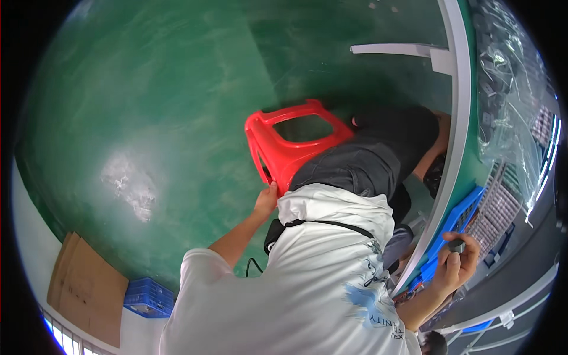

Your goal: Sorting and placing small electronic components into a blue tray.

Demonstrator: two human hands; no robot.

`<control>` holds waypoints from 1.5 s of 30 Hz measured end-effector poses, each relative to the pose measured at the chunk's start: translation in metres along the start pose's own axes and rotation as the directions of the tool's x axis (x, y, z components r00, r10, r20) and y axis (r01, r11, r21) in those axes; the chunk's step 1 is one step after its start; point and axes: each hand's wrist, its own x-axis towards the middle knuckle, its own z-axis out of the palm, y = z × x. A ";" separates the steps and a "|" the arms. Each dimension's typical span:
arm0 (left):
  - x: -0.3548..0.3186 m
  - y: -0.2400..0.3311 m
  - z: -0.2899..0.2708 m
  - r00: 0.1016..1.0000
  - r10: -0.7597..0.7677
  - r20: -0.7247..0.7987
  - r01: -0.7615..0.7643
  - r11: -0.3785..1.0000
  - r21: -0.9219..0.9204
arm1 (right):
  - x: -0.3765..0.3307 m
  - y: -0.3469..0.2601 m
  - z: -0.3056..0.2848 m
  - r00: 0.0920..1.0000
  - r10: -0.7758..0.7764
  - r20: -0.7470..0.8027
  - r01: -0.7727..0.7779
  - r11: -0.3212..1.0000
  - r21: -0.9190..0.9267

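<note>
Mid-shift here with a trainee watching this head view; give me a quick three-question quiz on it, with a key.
1. Which hand holds the small dark piece?
2. True or false: the left hand is touching nothing.
3. What sits beside the brown cardboard? A, a yellow bucket; B, a blue crate; C, a wooden ladder.

Key: 1, the right hand. 2, false: it holds the red stool. 3, B.

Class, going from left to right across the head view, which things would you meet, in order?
Flat brown cardboard, blue plastic crate, red plastic stool, bare right hand holding a small dark cylindrical piece, crumpled clear plastic sheeting.
</note>
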 end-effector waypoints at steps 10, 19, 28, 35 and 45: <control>0.023 0.169 -0.059 0.912 0.405 -0.059 -0.250 0.666 0.703 | -0.037 0.004 -0.001 0.995 0.089 -0.051 -0.096 0.983 -0.159; -0.142 0.593 0.116 -0.270 0.942 -0.196 -0.894 -0.170 0.414 | -0.162 0.173 0.063 0.646 0.651 -0.399 -0.477 0.752 0.454; -0.081 0.759 0.011 -0.187 0.818 0.543 0.240 -0.498 0.833 | -0.214 0.344 0.207 -0.278 0.768 -0.577 -0.623 0.313 0.716; -0.077 0.762 0.006 -0.051 0.921 0.385 -0.137 -0.389 0.911 | -0.144 0.277 0.241 -0.583 0.710 -0.395 -0.609 -0.061 0.791; -0.098 0.797 0.097 0.011 0.746 0.666 -0.083 -0.663 0.744 | -0.113 0.272 0.297 -0.669 0.486 -0.562 -0.605 0.083 0.792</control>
